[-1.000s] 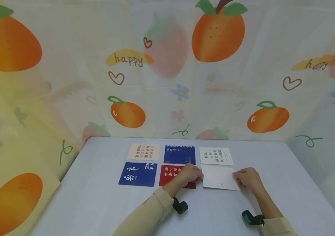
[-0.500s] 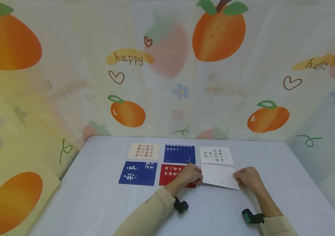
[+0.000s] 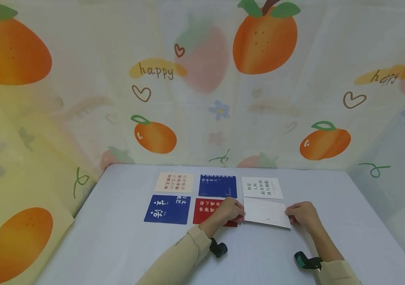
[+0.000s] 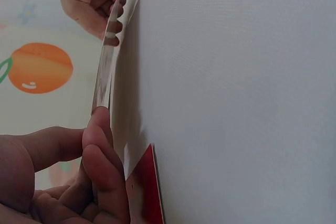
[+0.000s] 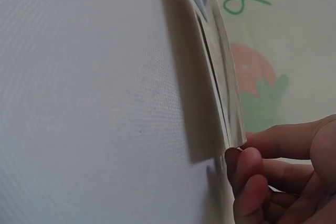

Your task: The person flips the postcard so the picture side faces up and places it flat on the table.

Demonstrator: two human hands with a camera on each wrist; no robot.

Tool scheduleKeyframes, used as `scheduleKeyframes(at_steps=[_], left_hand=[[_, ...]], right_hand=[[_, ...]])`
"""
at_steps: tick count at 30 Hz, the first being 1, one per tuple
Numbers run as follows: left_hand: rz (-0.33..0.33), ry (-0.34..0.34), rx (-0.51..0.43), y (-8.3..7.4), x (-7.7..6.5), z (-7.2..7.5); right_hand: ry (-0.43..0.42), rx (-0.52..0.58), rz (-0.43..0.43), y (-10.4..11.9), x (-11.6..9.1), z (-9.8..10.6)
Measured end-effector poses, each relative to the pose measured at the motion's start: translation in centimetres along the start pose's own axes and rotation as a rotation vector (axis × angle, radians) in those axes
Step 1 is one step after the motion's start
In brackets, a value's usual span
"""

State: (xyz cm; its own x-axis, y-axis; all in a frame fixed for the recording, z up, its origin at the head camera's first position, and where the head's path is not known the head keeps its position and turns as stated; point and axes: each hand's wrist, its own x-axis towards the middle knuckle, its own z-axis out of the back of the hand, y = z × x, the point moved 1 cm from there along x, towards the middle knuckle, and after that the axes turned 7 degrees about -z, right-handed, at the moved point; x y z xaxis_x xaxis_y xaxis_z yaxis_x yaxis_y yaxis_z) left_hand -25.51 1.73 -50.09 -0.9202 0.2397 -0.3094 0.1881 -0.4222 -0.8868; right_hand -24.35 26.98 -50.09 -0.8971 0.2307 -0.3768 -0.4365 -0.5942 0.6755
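Observation:
A white card [image 3: 266, 213], nearly blank with a small mark low on its face, is held between both hands at the near right of the card group. My left hand [image 3: 229, 209] pinches its left edge, thumb and fingertips on either side in the left wrist view. At the opposite edge, my right hand [image 3: 303, 214] pinches the near corner, as the right wrist view shows. Seen edge-on, the card [image 5: 223, 77] stands a little off the table with a shadow beneath it. A red card [image 3: 206, 211] with white writing lies partly hidden under my left hand and forearm.
Behind lies a white card [image 3: 262, 187] with green writing, beside a dark blue card [image 3: 217, 187] and a cream card [image 3: 174, 183]. Another blue card [image 3: 167, 209] lies at the left. A fruit-print curtain [image 3: 202, 118] hangs past the table's far edge.
The white card's near edge has lifted slightly and now tilts up. My right hand has shifted a little to the right, while my left hand stays almost in place.

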Motion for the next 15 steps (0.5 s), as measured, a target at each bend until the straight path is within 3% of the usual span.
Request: scheduleKeyframes(at_steps=[15], left_hand=[[-0.057,-0.049,0.005,-0.01,-0.10,0.12]], right_hand=[[0.031,0.189,-0.034,-0.63,0.08,0.58]])
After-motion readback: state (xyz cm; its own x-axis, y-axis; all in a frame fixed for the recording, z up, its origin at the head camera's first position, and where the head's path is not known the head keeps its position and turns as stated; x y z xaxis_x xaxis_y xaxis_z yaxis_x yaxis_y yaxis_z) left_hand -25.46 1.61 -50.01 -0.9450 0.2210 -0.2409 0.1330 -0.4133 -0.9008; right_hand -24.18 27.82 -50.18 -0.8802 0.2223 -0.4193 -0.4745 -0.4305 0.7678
